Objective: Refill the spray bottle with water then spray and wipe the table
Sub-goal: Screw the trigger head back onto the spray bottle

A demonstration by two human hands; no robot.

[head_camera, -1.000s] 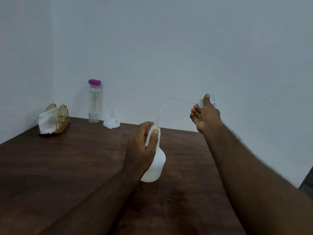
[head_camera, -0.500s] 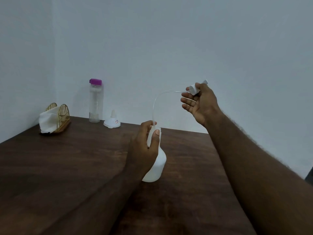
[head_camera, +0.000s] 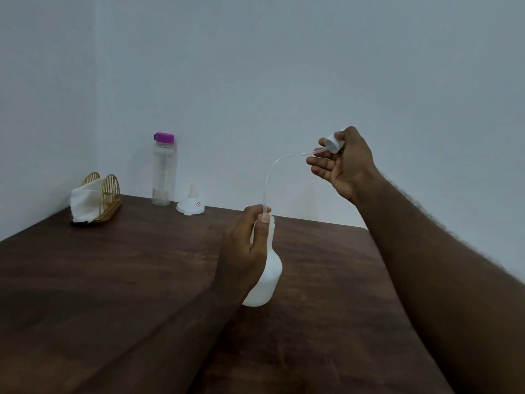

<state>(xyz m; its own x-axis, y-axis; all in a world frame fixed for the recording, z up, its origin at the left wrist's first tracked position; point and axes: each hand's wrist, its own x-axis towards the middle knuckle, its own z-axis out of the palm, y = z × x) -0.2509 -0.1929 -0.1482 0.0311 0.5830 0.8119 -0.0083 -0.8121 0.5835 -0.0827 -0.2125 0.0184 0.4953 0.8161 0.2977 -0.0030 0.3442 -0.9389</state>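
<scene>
The left hand [head_camera: 244, 251] is wrapped around the neck and shoulder of a white, pear-shaped plastic spray bottle [head_camera: 268, 280], thumb laid up along the neck, and the bottle stands tilted with its base on or just above the dark brown wooden table [head_camera: 113, 280]; contact with the wood cannot be told. The bottle's mouth is uncapped, and a thin, clear plastic dip tube [head_camera: 271, 177] rises out of it, curves over to the right and runs to the small white spray cap [head_camera: 333, 145]. The right hand [head_camera: 345, 166], raised above and to the right of the bottle, pinches that cap between thumb and forefinger, the other fingers loosely spread below it, so the tube's lower end is still inside the neck. Beyond the bottle, to its left by the back wall, a white plastic funnel [head_camera: 191, 206] sits upside down on the table, spout pointing up. Just beside the funnel on its left stands a tall clear plastic water bottle with a purple lid [head_camera: 164, 172], upright, with a little water showing at its bottom. Farther left of the spray bottle, near the table's corner, a golden wire napkin holder [head_camera: 103, 194] holds a white cloth [head_camera: 83, 201] that hangs out of its near side.
</scene>
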